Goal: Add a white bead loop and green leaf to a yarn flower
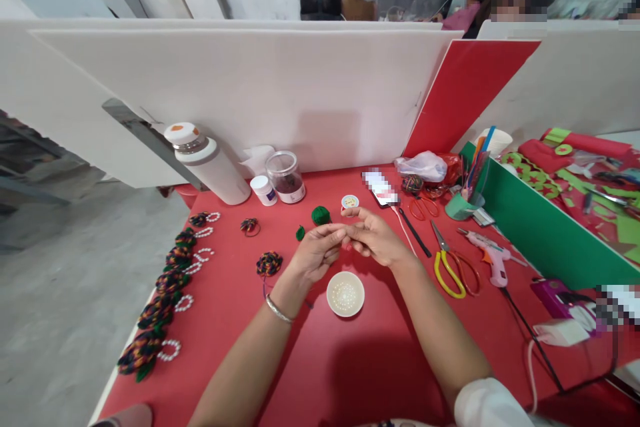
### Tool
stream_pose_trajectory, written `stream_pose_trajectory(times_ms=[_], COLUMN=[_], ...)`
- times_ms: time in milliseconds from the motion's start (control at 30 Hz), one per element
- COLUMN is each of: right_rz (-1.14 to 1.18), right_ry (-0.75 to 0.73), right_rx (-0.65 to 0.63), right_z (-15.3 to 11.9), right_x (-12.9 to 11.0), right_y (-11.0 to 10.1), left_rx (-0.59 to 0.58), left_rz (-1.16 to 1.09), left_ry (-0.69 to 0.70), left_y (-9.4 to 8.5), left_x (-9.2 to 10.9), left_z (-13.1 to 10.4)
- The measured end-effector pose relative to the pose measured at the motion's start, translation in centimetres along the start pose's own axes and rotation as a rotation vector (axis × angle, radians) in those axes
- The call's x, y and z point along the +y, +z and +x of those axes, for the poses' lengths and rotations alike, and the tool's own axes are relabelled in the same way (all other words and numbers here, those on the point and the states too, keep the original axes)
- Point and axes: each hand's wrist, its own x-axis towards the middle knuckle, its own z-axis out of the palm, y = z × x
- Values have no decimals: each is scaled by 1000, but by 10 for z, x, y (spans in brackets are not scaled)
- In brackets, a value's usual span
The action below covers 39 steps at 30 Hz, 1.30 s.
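My left hand (320,252) and my right hand (373,237) meet above the red table, fingertips pinched together. What they hold between them is too small to make out. Just below them sits a small white bowl (345,294) with tiny pearl beads inside. A green yarn ball (321,215) and a small green piece (300,233) lie behind my left hand. To the left is a dark multicoloured yarn flower (269,263). Several yarn pieces (171,279) with pearl loops (183,303) line the left edge.
A white bottle (213,163), a clear jar (286,177) and a white tub (263,191) stand at the back left. Yellow-handled scissors (449,273), a pink glue gun (495,255), a phone (380,187) and a green divider (545,223) are on the right. People sit beyond the partition.
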Motion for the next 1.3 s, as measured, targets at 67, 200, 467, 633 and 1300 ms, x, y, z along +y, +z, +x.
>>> stream_pose_trajectory(times_ms=[67,200,467,633,1300], right_rz=[21,48,-100,-549,-1078], right_ry=[22,32,-23,-261,-491], right_rx=[-14,-30,14,188,250], right_z=[1,1,-1,-7,-23], right_x=[2,4,5,4,-10], right_y=[2,4,6,6,5], left_rx=[17,40,84,151,261], left_rz=[20,46,-77,-224,-377], left_ry=[30,80,57,-11,-85], left_y=[-2,-3,-1,1,13], left_x=[-1,-4,-3,0,6], left_z=[1,2,3,3,0])
